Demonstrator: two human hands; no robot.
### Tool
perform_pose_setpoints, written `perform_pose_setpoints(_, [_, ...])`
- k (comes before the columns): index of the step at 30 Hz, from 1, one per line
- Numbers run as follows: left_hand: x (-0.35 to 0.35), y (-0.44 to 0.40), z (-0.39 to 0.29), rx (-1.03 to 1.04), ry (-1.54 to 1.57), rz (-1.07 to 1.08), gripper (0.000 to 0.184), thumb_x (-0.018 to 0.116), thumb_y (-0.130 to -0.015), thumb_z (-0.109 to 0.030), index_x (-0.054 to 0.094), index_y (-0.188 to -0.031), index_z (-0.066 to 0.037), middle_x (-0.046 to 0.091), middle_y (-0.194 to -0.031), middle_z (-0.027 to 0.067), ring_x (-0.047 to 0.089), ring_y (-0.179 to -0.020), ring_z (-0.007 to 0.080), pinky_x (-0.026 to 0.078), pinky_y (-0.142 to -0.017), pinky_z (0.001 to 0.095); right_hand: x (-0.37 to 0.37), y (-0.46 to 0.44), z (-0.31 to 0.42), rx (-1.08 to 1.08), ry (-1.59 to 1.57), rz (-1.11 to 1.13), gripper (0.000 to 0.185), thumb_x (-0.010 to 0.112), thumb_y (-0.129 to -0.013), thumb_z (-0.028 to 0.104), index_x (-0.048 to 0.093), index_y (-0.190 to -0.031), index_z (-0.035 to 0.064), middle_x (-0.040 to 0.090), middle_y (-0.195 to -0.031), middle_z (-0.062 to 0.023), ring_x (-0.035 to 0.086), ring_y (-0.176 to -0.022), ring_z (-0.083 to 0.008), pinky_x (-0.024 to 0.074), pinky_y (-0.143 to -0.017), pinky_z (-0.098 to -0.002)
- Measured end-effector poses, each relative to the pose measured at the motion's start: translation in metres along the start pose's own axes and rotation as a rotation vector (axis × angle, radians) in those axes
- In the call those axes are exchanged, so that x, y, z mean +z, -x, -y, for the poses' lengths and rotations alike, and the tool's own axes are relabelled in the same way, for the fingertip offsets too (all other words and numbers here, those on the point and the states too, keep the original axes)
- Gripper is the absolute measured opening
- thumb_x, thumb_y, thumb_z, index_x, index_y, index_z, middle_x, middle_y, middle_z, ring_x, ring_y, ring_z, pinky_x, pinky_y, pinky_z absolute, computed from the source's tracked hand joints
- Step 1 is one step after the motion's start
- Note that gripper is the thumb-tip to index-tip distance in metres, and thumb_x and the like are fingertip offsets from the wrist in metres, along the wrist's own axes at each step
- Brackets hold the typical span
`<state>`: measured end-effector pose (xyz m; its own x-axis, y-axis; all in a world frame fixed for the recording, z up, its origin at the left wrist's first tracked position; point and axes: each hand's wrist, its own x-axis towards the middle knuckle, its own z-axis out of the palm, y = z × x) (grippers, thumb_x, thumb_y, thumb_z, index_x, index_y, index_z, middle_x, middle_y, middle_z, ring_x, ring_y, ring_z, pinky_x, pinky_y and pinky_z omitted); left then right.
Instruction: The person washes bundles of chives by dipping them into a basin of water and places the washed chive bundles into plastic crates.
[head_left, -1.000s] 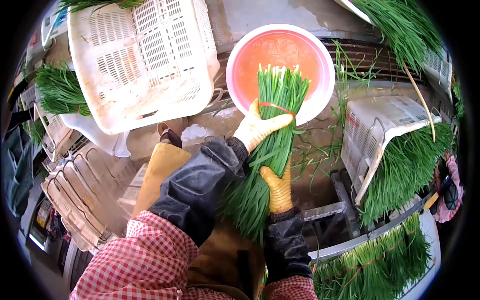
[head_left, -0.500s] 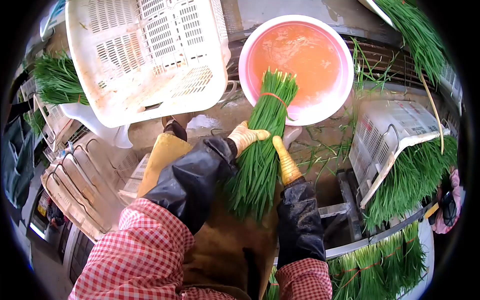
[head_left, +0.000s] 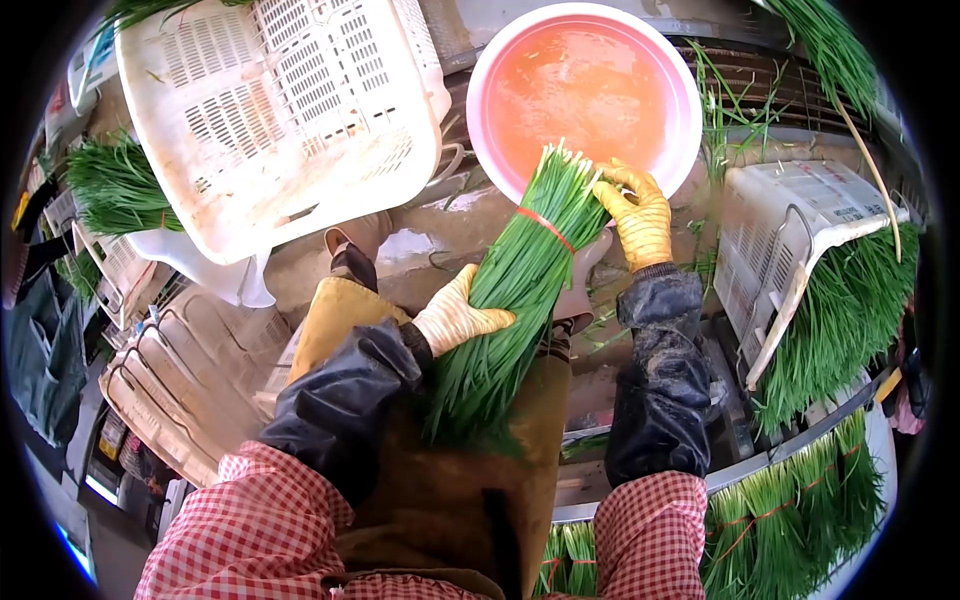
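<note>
A thick bunch of garlic chives (head_left: 520,275), tied with a red band (head_left: 546,229), slants over my lap with its pale cut ends pointing at the basin. My left hand (head_left: 462,315), in a pale work glove, is closed round the leafy part below the band. At the cut ends is my right hand (head_left: 640,215) in a yellowed glove, its thumb and fingers pinched on stalks at the bunch's right edge. Just beyond them stands a pink basin (head_left: 484,125) of cloudy orange-brown water.
A large white plastic crate (head_left: 345,205) stands at the upper left. On the right, a tipped crate (head_left: 765,240) holds loose chives (head_left: 845,320). Several tied bunches (head_left: 770,530) lie at the lower right. Stray leaves (head_left: 735,100) lie on the grating near the basin.
My right hand has moved up from the bunch's leafy side to its cut ends. My left hand has shifted down and left, and the bunch leans further right.
</note>
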<state>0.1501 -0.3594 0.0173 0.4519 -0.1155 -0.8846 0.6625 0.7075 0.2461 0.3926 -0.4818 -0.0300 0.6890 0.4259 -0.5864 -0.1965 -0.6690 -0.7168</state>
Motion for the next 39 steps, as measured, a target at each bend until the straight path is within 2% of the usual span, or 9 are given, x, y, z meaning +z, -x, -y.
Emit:
perform_pose_setpoints(8, [0.001,0.011,-0.003,-0.012,0.017,0.05,0.079,0.084,-0.069,-0.008,0.035,-0.131,-0.001,0.057,-0.119,0.0055,0.051,-0.108,0.0136,0.043,-0.095,0.0294,0.004,-0.013,-0.023,-0.134,0.26,-0.133,0.011,0.067,-0.081,0.011,0.066,-0.085,0.0012,0.068,-0.09,-0.007,0.06,-0.083,-0.0195,0.0475,-0.076,-0.0324])
perform_pose_setpoints(13, [0.014,0.012,-0.017,0.053,-0.14,-0.042,0.069,0.082,-0.071,-0.009,0.041,-0.126,-0.002,0.059,-0.117,0.0064,0.053,-0.107,0.014,0.043,-0.094,0.0297,-0.051,-0.02,-0.076,0.429,-0.304,-0.631,0.03,0.068,-0.085,0.027,0.058,-0.1,0.0028,0.061,-0.086,-0.0037,0.052,-0.077,-0.0133,0.0446,-0.068,-0.0316])
perform_pose_setpoints(14, [0.019,0.008,-0.023,0.055,-0.296,-0.098,0.065,0.08,-0.072,-0.007,0.044,-0.125,-0.005,0.058,-0.118,0.0061,0.053,-0.109,0.0141,0.044,-0.094,0.0306,-0.047,0.0,-0.058,0.585,-0.26,-0.525,0.057,0.068,-0.082,0.044,0.052,-0.12,0.0054,0.059,-0.108,-0.0116,0.056,-0.094,-0.0193,0.0461,-0.076,-0.035])
perform_pose_setpoints(15, [0.026,0.005,-0.034,0.051,-0.407,-0.157,0.061,0.079,-0.072,-0.009,0.045,-0.122,-0.004,0.059,-0.116,0.0076,0.054,-0.107,0.0142,0.044,-0.093,0.0303,-0.038,0.02,-0.043,0.64,-0.387,-0.37,0.095,0.063,-0.078,0.063,0.023,-0.147,0.0116,0.033,-0.145,-0.0178,0.034,-0.131,-0.0366,0.0335,-0.101,-0.0512])
perform_pose_setpoints(17, [0.043,-0.002,-0.049,0.081,-0.516,-0.21,0.059,0.079,-0.071,-0.016,0.046,-0.118,-0.004,0.062,-0.109,0.0102,0.058,-0.101,0.0164,0.046,-0.089,0.0301,-0.014,0.054,-0.042,0.634,-0.708,0.057,0.102,0.052,-0.077,0.074,0.014,-0.15,0.0136,0.025,-0.15,-0.0198,0.027,-0.135,-0.038,0.0234,-0.108,-0.051])
perform_pose_setpoints(19, [0.048,-0.005,-0.05,0.114,-0.588,-0.252,0.06,0.08,-0.069,-0.023,0.046,-0.114,-0.003,0.064,-0.102,0.0133,0.062,-0.096,0.0195,0.047,-0.086,0.0303,0.022,0.08,0.022,0.312,-0.857,0.207,0.09,0.052,-0.083,0.068,0.026,-0.147,0.0103,0.033,-0.147,-0.0123,0.03,-0.134,-0.0261,0.0218,-0.111,-0.041])
perform_pose_setpoints(24, [0.031,-0.01,-0.036,0.219,-0.366,-0.062,0.063,0.08,-0.07,-0.021,0.044,-0.117,0.0,0.064,-0.105,0.0136,0.061,-0.097,0.0191,0.047,-0.087,0.0296,0.009,0.063,0.017,0.157,-0.627,-0.477,0.059,0.049,-0.095,0.044,0.038,-0.141,0.0093,0.047,-0.135,-0.0116,0.045,-0.123,-0.0257,0.0346,-0.104,-0.0394])
perform_pose_setpoints(30, [0.023,0.006,-0.042,0.204,-0.515,-0.046,0.067,0.08,-0.07,-0.021,0.043,-0.122,-0.001,0.063,-0.106,0.0139,0.061,-0.097,0.0199,0.047,-0.088,0.0295,-0.046,0.03,0.021,0.146,-0.3,-0.088,0.029,0.068,-0.083,0.011,0.062,-0.111,0.0073,0.062,-0.098,-0.0002,0.052,-0.092,-0.0116,0.0452,-0.082,-0.0273])
perform_pose_setpoints(39, [0.019,0.03,-0.044,0.221,-0.848,-0.115,0.067,0.078,-0.068,-0.025,0.045,-0.124,-0.008,0.065,-0.103,0.0169,0.063,-0.098,0.0325,0.049,-0.085,0.0349,-0.088,0.03,0.025,0.164,-0.079,0.303,0.018,0.076,-0.073,0.015,0.065,-0.086,0.0065,0.052,-0.132,-0.0108,0.052,-0.11,-0.0186,0.0405,-0.094,-0.0322])
